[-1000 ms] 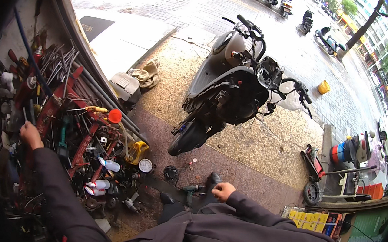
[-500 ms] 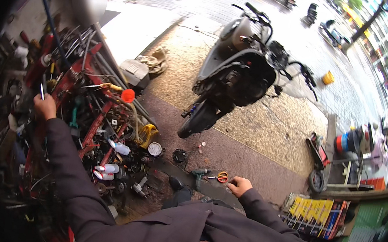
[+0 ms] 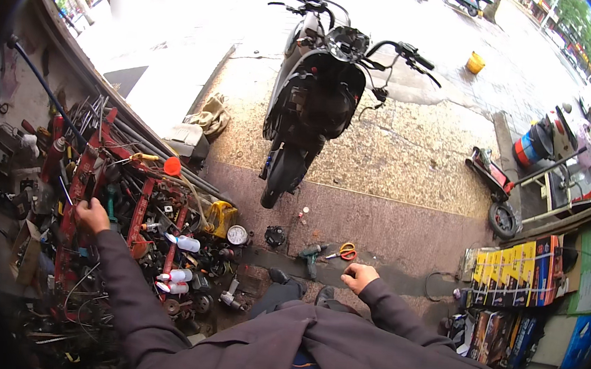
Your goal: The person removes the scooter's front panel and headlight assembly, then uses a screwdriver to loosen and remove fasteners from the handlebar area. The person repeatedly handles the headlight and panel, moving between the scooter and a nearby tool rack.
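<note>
My left hand (image 3: 91, 215) reaches out into a heap of tools (image 3: 128, 225) on the left and is closed around a thin rod-like tool (image 3: 65, 191) among red metal frames. My right hand (image 3: 359, 276) hovers low over the pavement with its fingers curled and nothing visible in them. Just beyond it lie orange-handled scissors (image 3: 346, 251) and a green power drill (image 3: 311, 256). My shoes (image 3: 300, 288) show below the drill.
A dark scooter (image 3: 310, 108) is parked straight ahead, rear wheel toward me. A round gauge (image 3: 236, 234), white bottles (image 3: 187, 243) and a yellow can (image 3: 221, 216) sit by the heap. On the right are stacked yellow boxes (image 3: 515, 270), a hand trolley (image 3: 494, 189) and a blue drum (image 3: 529, 146).
My head turned, so the scooter now sits centred. My right hand has drawn back from the scissors and drill toward my body. My left hand has stayed in the tool heap.
</note>
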The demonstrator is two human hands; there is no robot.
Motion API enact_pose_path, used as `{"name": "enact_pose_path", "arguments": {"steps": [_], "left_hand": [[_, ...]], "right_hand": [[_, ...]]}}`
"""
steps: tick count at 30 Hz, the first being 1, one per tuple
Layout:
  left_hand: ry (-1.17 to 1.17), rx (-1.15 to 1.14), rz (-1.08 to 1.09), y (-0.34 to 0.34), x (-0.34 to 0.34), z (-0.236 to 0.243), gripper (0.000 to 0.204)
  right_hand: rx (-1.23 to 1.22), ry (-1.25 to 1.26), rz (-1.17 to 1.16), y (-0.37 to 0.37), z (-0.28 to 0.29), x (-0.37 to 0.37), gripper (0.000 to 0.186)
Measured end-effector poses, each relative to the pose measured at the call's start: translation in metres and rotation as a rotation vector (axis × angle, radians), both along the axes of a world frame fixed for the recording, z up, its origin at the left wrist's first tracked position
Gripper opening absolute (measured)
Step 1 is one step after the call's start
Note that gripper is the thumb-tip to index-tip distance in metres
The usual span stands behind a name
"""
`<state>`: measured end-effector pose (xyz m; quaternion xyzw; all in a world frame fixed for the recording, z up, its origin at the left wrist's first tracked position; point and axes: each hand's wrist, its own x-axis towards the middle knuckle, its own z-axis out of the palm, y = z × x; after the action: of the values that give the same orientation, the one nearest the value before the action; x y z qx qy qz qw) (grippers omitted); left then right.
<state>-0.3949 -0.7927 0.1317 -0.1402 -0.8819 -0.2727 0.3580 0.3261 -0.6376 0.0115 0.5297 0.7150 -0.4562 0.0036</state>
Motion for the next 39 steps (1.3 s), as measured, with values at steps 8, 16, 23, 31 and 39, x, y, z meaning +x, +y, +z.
{"name": "enact_pose_path", "arguments": {"steps": [8, 16, 23, 31, 39], "left_hand": [[-0.803, 0.53, -0.399, 0.015, 0.191, -0.154, 0.016], [-1.517, 0.62, -0.639, 0.068, 0.314, -0.178, 0.017], [-1.863, 0.413, -0.907, 0.121, 0.357, -0.168, 0.016], [-1.925, -0.016, -1.132, 0.168, 0.437, -0.156, 0.015], [-1.932, -0.151, -1.264, 0.208, 0.546, -0.14, 0.014]], "right_hand": [[0.051, -0.101, -0.08, -0.038, -0.001, 0.043, 0.03], [0.062, -0.129, -0.119, -0.064, 0.01, 0.008, 0.028], [0.023, -0.165, -0.388, -0.111, 0.017, 0.003, 0.03], [-0.11, -0.247, -0.735, -0.17, -0.02, 0.066, 0.034], [-0.158, -0.234, -0.817, -0.163, -0.083, 0.165, 0.038]]}}
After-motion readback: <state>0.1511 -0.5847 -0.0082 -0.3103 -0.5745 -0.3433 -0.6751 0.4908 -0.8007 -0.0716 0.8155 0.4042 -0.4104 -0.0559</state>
